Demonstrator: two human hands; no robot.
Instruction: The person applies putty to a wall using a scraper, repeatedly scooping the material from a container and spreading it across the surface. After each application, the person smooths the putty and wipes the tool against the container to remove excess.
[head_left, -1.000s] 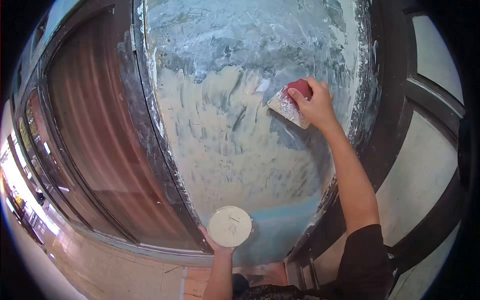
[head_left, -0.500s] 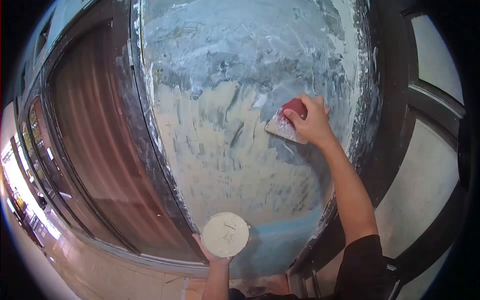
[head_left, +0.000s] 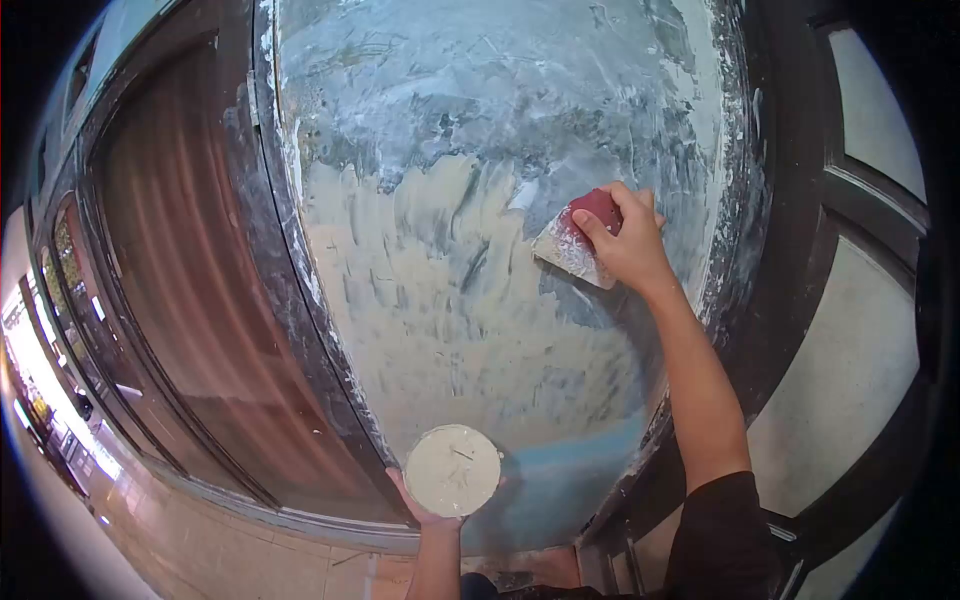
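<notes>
My right hand (head_left: pixel 630 240) grips a red putty knife (head_left: pixel 582 240) smeared with pale filler, thumb on its near face. The broad blade edge lies at the wall (head_left: pixel 440 330), whose lower half carries streaky cream filler below a blue-grey upper part. Low in the view, my left hand (head_left: pixel 425 508) supports a round container of putty (head_left: pixel 453 472) from beneath and the side. Cream putty fills the container's top, with a small groove in its surface. Part of the left hand's fingers is hidden behind the container.
Left of the wall stands a dark-framed glass panel (head_left: pixel 190 280) with a reddish curtain behind it. Dark frames with pale panels (head_left: pixel 840 350) rise on the right. Tiled floor (head_left: pixel 260 560) lies below left, and a blue band (head_left: pixel 570 455) crosses the wall low down.
The putty knife and my right hand have shifted very slightly, and more of the blade's filler-smeared face shows. My left hand holds the container in nearly the same place.
</notes>
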